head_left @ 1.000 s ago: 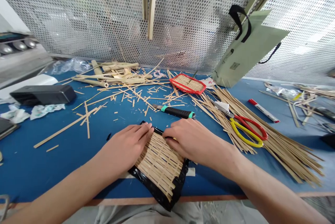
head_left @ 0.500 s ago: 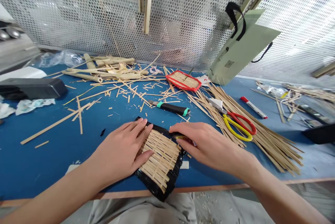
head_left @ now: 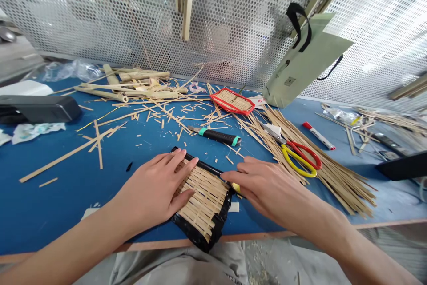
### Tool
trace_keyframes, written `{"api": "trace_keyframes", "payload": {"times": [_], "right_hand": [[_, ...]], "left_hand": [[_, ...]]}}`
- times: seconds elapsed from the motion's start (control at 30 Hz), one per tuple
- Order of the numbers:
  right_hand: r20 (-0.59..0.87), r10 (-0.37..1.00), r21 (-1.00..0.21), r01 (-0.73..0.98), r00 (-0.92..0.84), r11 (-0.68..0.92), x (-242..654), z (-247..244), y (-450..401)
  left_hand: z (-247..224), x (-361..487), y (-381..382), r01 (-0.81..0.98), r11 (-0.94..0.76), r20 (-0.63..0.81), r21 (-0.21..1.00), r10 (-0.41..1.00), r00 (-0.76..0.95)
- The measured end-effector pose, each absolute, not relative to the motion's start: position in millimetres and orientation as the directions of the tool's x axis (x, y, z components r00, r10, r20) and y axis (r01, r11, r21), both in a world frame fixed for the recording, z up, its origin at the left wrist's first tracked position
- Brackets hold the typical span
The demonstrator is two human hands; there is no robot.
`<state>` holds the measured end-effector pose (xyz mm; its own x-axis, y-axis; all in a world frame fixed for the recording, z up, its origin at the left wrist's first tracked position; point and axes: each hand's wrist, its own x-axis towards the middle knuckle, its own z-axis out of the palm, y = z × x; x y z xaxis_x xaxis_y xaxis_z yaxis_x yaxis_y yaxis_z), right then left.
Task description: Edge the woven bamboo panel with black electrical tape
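A small woven bamboo panel edged with shiny black tape lies slanted near the table's front edge. My left hand rests flat on its left side, fingers spread, the tips reaching the taped far edge. At the panel's far right corner, my right hand is closed, with the index finger at the black edge. Under those fingers shows a bit of yellow, which looks like the core of a roll of black tape; most of it is hidden. A black-and-teal utility knife lies just beyond the panel.
Scissors with red and yellow handles lie on a bundle of bamboo strips at right, near a red-capped marker. Farther back are a red-rimmed woven piece, bamboo sticks and a green bag. Offcuts are scattered about.
My right hand has shifted slightly to the right and turned, its fingers now more curled at the panel's corner. My left hand stays on the weave.
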<state>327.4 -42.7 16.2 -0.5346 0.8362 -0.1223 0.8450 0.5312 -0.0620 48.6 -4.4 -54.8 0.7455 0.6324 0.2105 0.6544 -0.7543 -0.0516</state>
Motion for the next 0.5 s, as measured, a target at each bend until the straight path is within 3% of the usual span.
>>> {"api": "trace_keyframes", "payload": {"times": [0.33, 0.5], "right_hand": [[-0.122, 0.831, 0.102, 0.826, -0.543, 0.554, 329.9, 13.1, -46.2], [-0.129, 0.812, 0.100, 0.807, -0.569, 0.582, 326.1, 15.9, -46.1]], "left_hand": [[-53.3, 47.6, -5.0, 0.653, -0.757, 0.179, -0.027, 0.639, 0.748], [-50.6, 49.1, -4.7, 0.654, -0.756, 0.179, -0.035, 0.639, 0.748]]}}
